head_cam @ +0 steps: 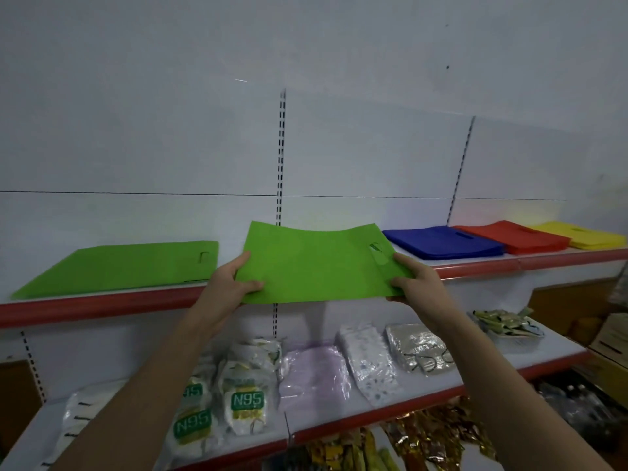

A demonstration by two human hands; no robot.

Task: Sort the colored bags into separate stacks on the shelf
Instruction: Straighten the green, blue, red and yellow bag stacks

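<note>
Head view: both hands hold one bag in front of the top shelf.
Left hand [234, 283]: grips the held bag's left edge, thumb on top, fingers curled under.
Right hand [416, 283]: grips the right edge beside the handle slot, thumb on top, fingers underneath.
Held bag [312, 266]: flat lime-green fabric, rectangular, with a cut-out handle slot near its right end; it sags slightly in the middle.
Held bag axis: long side runs left to right, handle end to the right, far edge tilted up toward the wall.
Held bag place: in the air over the red shelf lip [102, 305], between the green stack and the blue stack, touching neither.
Green stack [125, 266]: lies flat on the shelf at left, slot at its right end.
Blue stack [445, 243]: flat on the shelf to the right, slot toward the far side.
Red stack [513, 237]: just beside the blue one, overlapping its right edge.
Yellow stack [584, 236]: farthest right, against the red.
Lower shelf [530, 358]: packets of masks [246, 402] marked N95, and other wrapped goods.
</note>
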